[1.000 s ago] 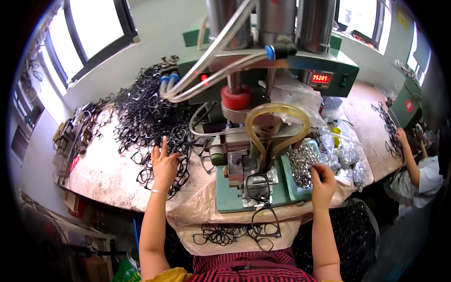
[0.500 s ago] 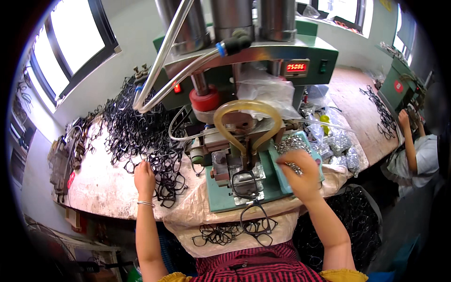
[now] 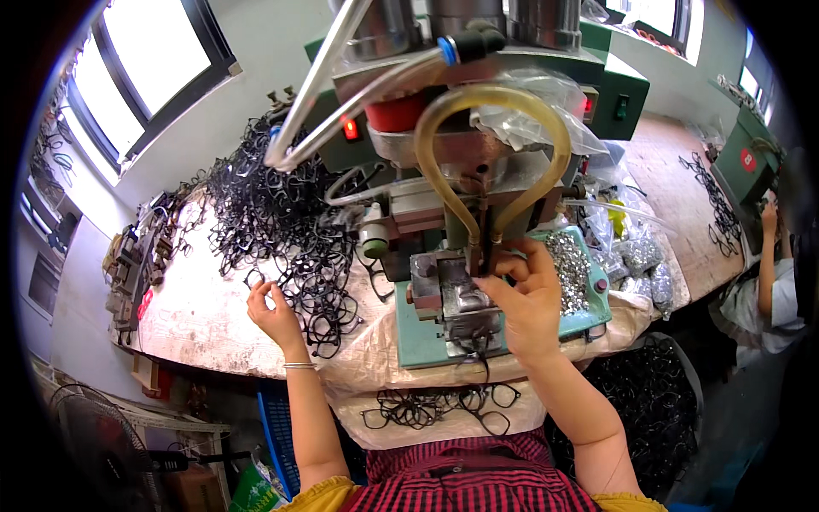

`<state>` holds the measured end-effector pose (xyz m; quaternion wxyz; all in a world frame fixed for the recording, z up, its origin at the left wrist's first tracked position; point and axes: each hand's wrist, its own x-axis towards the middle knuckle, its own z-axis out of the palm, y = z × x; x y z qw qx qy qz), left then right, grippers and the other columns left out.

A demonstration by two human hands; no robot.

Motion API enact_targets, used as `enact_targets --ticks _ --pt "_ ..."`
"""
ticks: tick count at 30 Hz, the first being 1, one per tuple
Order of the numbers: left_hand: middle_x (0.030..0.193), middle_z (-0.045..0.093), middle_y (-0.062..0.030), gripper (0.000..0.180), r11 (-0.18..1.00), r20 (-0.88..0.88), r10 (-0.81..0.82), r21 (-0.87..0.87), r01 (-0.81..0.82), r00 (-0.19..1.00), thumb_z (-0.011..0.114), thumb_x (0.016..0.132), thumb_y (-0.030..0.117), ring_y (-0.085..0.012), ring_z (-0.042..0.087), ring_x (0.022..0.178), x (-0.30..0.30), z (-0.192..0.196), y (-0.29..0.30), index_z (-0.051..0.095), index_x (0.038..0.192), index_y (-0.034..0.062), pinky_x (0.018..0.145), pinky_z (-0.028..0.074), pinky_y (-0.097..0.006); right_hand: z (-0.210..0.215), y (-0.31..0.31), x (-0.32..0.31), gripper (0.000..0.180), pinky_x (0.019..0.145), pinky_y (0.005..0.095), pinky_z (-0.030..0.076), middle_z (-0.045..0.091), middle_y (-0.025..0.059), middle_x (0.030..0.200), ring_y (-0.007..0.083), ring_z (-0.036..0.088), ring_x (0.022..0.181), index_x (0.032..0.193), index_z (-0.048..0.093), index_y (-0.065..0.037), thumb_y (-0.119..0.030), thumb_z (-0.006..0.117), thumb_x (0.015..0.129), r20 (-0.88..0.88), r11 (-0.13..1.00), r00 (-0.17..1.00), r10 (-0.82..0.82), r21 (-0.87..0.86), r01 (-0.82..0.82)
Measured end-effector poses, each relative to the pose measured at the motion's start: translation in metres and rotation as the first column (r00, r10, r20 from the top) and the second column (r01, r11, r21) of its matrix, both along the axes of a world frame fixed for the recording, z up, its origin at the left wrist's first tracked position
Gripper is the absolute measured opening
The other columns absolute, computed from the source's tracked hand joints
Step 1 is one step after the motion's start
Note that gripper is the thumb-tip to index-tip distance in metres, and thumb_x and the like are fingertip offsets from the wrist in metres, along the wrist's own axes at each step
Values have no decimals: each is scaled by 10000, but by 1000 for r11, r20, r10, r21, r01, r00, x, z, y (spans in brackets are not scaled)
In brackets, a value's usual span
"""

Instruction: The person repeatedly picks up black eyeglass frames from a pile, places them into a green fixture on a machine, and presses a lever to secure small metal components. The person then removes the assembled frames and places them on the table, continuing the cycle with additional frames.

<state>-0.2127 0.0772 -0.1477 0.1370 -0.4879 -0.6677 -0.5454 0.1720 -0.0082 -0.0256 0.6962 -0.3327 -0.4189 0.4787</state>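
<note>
Left hand [image 3: 275, 314] out over the tabletop [image 3: 192, 320], fingers pinched together on a black eyeglass frame [image 3: 256, 280] at the near edge of the big heap of black frames [image 3: 277, 226]. Right hand [image 3: 527, 300] raised at the metal fixture [image 3: 456, 299] of the green press machine [image 3: 478, 128], fingers curled and closed close to the fixture's top; whether anything small sat between the fingertips could not be told. Fixture bolted on a teal base plate [image 3: 426, 346], just beside a teal tray of small silver parts [image 3: 572, 273]. Yellowish looped hose [image 3: 490, 107] hanging above the fixture, both ends running down just behind the right hand. More black frames [image 3: 435, 405] lying loose on the sacking over the lap, below the base plate. Clear bags of small parts [image 3: 636, 256] to the right of the tray. Farther right, well apart, another person's arm [image 3: 768, 256] at a second spread of frames [image 3: 712, 205] on the same tabletop.
</note>
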Motion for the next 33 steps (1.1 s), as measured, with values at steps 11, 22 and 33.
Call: enact_targets --ticks 11,22,33 --pt "1082 683 -164 200 946 -394 -185 -320 54 900 597 945 146 -351 592 958 17 37 7 678 862 -16 899 467 -426 -11 0 1 598 937 284 461 640 112 1146 136 595 1022 1344 407 24 73 706 828 246 997 968 -60 60 46" --pt "1013 687 -186 149 386 2 -913 320 865 407 612 978 86 -241 665 935 195 184 -67 610 1024 -56 865 521 -326 -18 -6 -15 602 992 288 433 715 87 964 151 601 1094 1352 414 39 37 735 843 -22 990 989 -143 15 144" --pt "1026 740 -102 104 288 -167 -943 26 957 288 744 844 126 -203 634 789 189 165 -97 718 924 66 815 514 -366 23 -43 -1 522 1030 353 450 621 199 1265 266 600 1195 1321 518 22 -65 702 840 405 994 908 -107 27 105"
